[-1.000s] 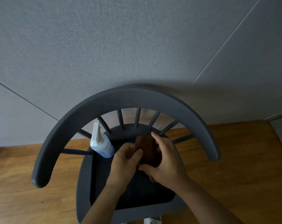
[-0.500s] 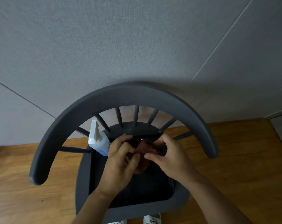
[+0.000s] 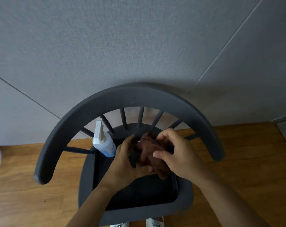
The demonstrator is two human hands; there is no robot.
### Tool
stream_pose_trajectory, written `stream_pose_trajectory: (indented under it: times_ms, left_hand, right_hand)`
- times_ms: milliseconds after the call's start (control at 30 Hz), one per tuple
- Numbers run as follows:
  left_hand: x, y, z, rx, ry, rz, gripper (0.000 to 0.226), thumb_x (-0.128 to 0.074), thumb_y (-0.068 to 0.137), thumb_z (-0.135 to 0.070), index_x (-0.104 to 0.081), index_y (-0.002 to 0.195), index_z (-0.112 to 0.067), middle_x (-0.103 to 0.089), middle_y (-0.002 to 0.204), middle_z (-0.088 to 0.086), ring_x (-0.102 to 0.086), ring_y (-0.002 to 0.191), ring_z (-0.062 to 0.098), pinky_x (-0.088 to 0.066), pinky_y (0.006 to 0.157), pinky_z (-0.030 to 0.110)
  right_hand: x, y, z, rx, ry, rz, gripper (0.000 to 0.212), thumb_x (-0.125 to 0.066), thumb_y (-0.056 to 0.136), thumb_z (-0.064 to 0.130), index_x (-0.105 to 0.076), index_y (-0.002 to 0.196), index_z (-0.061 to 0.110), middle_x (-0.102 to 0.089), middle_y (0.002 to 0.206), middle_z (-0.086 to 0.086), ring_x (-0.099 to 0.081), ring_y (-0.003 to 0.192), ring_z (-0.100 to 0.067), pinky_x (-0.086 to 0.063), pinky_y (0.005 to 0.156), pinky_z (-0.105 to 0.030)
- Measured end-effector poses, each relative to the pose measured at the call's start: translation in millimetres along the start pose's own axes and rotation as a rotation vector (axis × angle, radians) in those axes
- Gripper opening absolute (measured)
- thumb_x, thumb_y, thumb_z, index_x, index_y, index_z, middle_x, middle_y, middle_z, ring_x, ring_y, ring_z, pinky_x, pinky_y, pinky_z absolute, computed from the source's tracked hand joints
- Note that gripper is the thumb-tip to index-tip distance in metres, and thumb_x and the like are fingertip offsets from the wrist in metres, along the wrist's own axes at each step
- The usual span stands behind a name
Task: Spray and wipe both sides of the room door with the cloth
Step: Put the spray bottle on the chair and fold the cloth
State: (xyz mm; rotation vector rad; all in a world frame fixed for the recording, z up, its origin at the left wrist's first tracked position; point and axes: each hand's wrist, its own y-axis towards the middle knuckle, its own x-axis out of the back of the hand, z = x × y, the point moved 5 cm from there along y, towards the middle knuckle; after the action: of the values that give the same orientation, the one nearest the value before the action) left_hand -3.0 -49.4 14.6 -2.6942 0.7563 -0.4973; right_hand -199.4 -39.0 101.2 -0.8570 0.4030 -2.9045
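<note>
Grey textured wall panels (image 3: 122,46) and a wooden floor (image 3: 32,185) are framing a dark spindle-back chair (image 3: 139,95), the landmark for what follows. Above the chair seat, the left hand (image 3: 127,163) and the right hand (image 3: 176,156) are meeting around a bunched brown cloth (image 3: 148,149): the left hand is cupping it from below with fingers curled, and the right hand is pinching its upper folds between thumb and fingers. At the seat's rear left corner, just beside the left hand, a white spray bottle (image 3: 104,143) with a blue base is standing upright against the spindles, ungripped. At the chair's front edge two white items with printed lettering (image 3: 152,224) are partly showing on the floor.

Progress, as a judgement: the work appears to be at the gathering stage. No room door is identifiable in view, nothing shows spraying or wiping under way, and the bottle is not yet in hand, so both door sides seemingly remain to be treated.
</note>
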Motion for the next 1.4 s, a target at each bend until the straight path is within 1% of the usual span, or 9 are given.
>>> stream_pose_trajectory:
  times_ms: [167,233,400,600,767,867,967,1167,1400]
  left_hand:
    - [-20,-11,36,0.727,-0.420,0.117,0.087,-0.077,0.085,-0.058,-0.038,0.152,-0.018,-0.065,0.138,0.004,-0.063,0.122,0.028,-0.056,0.102,0.053]
    - [-31,-16,28,0.790,-0.816,0.161,0.059,-0.062,0.097,-0.047,-0.053,0.146,-0.017,-0.073,0.129,0.015,-0.064,0.124,0.037,-0.047,0.109,0.063]
    - [-42,-12,12,0.805,-1.167,0.093,0.081,-0.066,0.081,-0.071,-0.057,0.139,-0.015,-0.063,0.138,0.025,-0.052,0.134,0.043,-0.041,0.113,0.065]
    - [-44,-6,11,0.785,-1.080,0.077,0.091,-0.077,0.069,-0.068,-0.058,0.142,-0.017,-0.072,0.131,0.016,-0.063,0.128,0.036,-0.038,0.115,0.060]
    - [-23,-4,7,0.566,-0.723,-0.019,0.113,-0.091,0.057,-0.070,-0.038,0.150,-0.032,-0.063,0.137,0.010,-0.073,0.110,0.035,-0.061,0.091,0.051]
    - [-18,-6,-2,0.260,-0.466,0.042,0.112,-0.094,0.073,-0.036,-0.020,0.154,-0.055,-0.059,0.136,-0.004,-0.074,0.111,0.023,-0.063,0.091,0.040]
    - [-12,-6,-1,0.087,-0.245,-0.008,0.070,-0.084,0.085,-0.012,-0.053,0.137,-0.046,-0.068,0.123,-0.021,-0.068,0.116,0.007,-0.059,0.098,0.029]
    - [5,-7,-2,0.082,0.132,-0.210,0.025,-0.074,0.095,-0.027,-0.064,0.103,-0.049,-0.041,0.151,-0.010,-0.044,0.136,0.011,-0.047,0.111,0.034]
    - [21,-5,-18,0.028,0.230,-0.167,0.031,-0.062,0.089,-0.065,-0.074,0.100,-0.039,-0.071,0.093,-0.021,-0.057,0.114,0.011,-0.049,0.102,0.039]
  right_hand:
    - [3,6,-18,-0.227,0.325,-0.032,0.018,-0.073,0.095,0.031,-0.072,0.112,0.025,-0.076,0.107,0.006,-0.071,0.107,-0.013,-0.060,0.093,-0.040]
    - [-2,6,-25,-0.300,0.461,0.005,0.018,-0.071,0.096,0.034,-0.074,0.111,0.024,-0.077,0.110,0.002,-0.072,0.110,-0.018,-0.059,0.096,-0.047]
    - [-13,1,-35,-0.365,0.743,0.035,0.024,-0.064,0.101,0.023,-0.069,0.124,0.024,-0.073,0.123,-0.005,-0.069,0.119,-0.025,-0.052,0.104,-0.055]
    - [-15,-6,-42,-0.410,0.898,-0.051,0.040,-0.066,0.095,0.014,-0.060,0.134,0.020,-0.068,0.133,-0.012,-0.070,0.117,-0.026,-0.056,0.101,-0.051]
    - [-2,-6,-28,-0.190,0.469,-0.124,0.051,-0.065,0.099,0.012,-0.058,0.139,0.044,-0.059,0.129,0.036,-0.058,0.120,0.010,-0.054,0.101,-0.028]
    - [2,-8,-23,-0.191,0.371,-0.142,0.027,-0.068,0.097,0.013,-0.073,0.116,0.031,-0.073,0.112,0.018,-0.067,0.107,0.001,-0.057,0.087,-0.025]
    - [-1,-10,-24,-0.236,0.515,-0.036,0.042,-0.081,0.085,0.005,-0.070,0.119,0.026,-0.076,0.108,0.005,-0.073,0.102,-0.009,-0.060,0.081,-0.026]
    - [-1,-7,-41,-0.163,0.009,-0.099,0.017,-0.077,0.088,0.043,-0.071,0.103,0.037,-0.069,0.102,0.013,-0.069,0.098,-0.007,-0.061,0.082,-0.031]
    - [12,-4,-44,-0.051,-0.091,-0.089,0.045,-0.057,0.090,0.068,-0.071,0.098,0.026,-0.065,0.099,0.013,-0.065,0.096,-0.004,-0.056,0.075,-0.026]
